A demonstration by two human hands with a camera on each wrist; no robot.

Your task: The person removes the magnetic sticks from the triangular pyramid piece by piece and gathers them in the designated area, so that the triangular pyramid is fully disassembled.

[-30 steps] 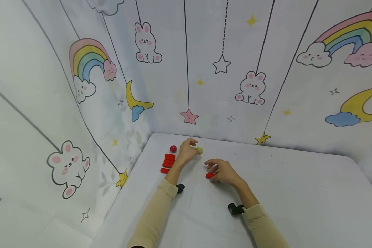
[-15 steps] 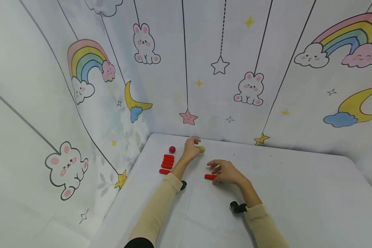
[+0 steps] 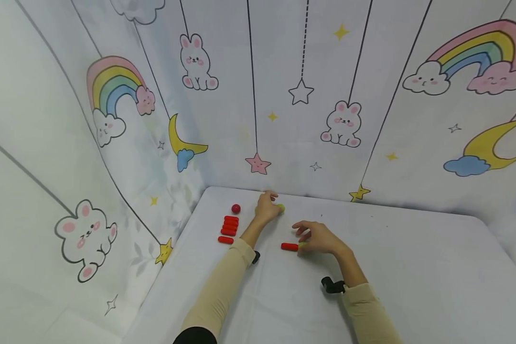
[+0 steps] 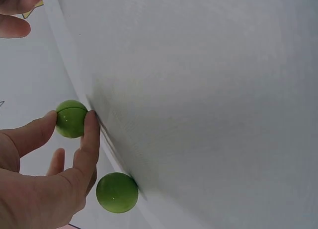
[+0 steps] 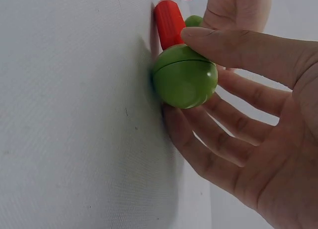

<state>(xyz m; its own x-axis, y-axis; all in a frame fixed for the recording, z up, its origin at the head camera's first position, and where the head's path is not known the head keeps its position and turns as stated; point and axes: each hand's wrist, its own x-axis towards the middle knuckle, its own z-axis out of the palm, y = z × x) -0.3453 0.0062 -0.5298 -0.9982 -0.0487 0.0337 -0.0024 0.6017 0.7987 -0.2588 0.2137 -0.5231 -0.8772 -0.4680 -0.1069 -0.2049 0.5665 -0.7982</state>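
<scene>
My left hand [image 3: 266, 208] pinches a small green ball [image 4: 71, 118] between thumb and a finger, near the far end of the table. A second green ball [image 4: 117, 192] sits beside that hand in the left wrist view. My right hand [image 3: 320, 238] holds another green ball [image 5: 185, 82], thumb on top and fingers underneath, close over the cloth. At that ball's far side lies a red ribbed cylinder [image 3: 289, 247], its end right at the ball. In the head view the right fingers hide most of this ball.
Several red cylinders [image 3: 230, 225] lie in a column left of my left forearm, one [image 3: 225, 240] slightly apart. A red ball [image 3: 236, 209] sits beyond them. White cloth covers the table [image 3: 413, 267]; a patterned curtain [image 3: 223, 119] hangs behind it.
My right hand has shifted right relative to the red cylinder, and the green ball at its end now shows. My left hand has moved slightly right, still pinching its green ball.
</scene>
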